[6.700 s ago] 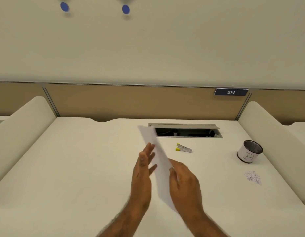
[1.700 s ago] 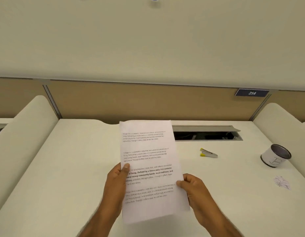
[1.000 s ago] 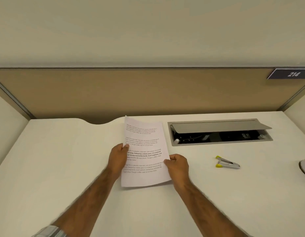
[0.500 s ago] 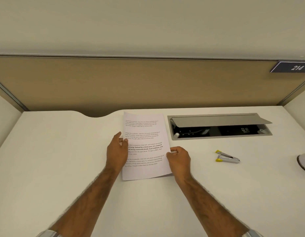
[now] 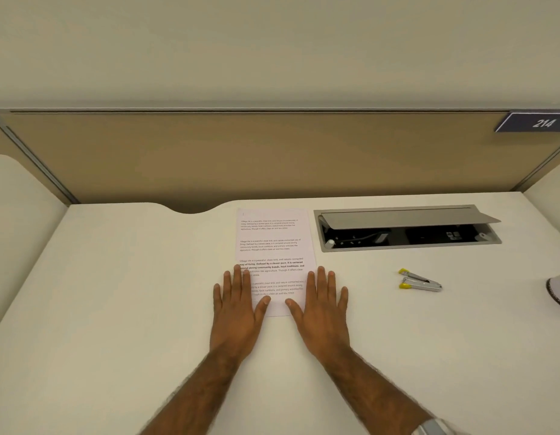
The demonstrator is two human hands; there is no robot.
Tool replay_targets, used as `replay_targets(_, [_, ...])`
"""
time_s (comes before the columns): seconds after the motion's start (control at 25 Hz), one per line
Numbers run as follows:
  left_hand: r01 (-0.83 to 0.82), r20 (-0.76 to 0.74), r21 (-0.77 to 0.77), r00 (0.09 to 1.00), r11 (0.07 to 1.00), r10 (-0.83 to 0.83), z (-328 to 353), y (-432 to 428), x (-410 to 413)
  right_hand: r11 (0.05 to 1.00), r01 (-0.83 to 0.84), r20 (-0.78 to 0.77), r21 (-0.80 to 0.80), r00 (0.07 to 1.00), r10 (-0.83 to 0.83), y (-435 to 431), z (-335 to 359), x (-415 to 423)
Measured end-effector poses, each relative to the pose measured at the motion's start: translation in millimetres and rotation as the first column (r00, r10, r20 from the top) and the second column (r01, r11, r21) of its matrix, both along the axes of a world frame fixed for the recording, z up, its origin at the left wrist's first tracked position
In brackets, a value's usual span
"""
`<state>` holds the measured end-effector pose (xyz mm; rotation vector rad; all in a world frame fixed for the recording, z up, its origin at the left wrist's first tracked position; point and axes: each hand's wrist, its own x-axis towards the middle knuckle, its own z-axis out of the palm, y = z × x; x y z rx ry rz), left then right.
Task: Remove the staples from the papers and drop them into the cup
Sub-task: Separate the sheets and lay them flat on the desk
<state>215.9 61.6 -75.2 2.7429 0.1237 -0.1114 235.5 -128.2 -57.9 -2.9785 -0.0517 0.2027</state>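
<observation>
A printed white paper (image 5: 272,240) lies flat on the desk, its top edge near the back. My left hand (image 5: 237,306) rests palm down on its lower left edge, fingers spread, holding nothing. My right hand (image 5: 322,306) lies flat over the lower right edge in the same way. A small mark shows near the paper's top left corner; I cannot tell whether it is a staple. A silver staple remover with yellow tips (image 5: 420,282) lies to the right of the paper. Only the rim of the white cup (image 5: 559,291) shows at the right frame edge.
An open grey cable tray (image 5: 407,229) is sunk into the white desk (image 5: 115,309) behind the staple remover. A tan partition (image 5: 272,158) with a "214" plate (image 5: 536,122) closes off the back. White side dividers rise at both sides.
Both hands have let go of the paper, which now lies flat on the desk, and they rest open on its lower edges.
</observation>
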Motion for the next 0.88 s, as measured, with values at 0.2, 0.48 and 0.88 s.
replay_targets(0.2, [0.04,-0.005,0.063,0.999,0.997,-0.04,22,-5,-22,0.997,-0.069,0.009,-0.045,0.998,0.07,-10,12,-29])
replay_targets(0.48, [0.074,0.044,0.127,0.996,0.989,-0.08,95,-15,-62,0.99,-0.128,0.118,-0.06,0.984,0.134,-23,74,-64])
replay_targets(0.88, [0.097,0.271,0.126,0.954,0.987,-0.128,191,-13,-103,0.981,-0.18,0.293,-0.076,0.936,0.195,-22,163,-106])
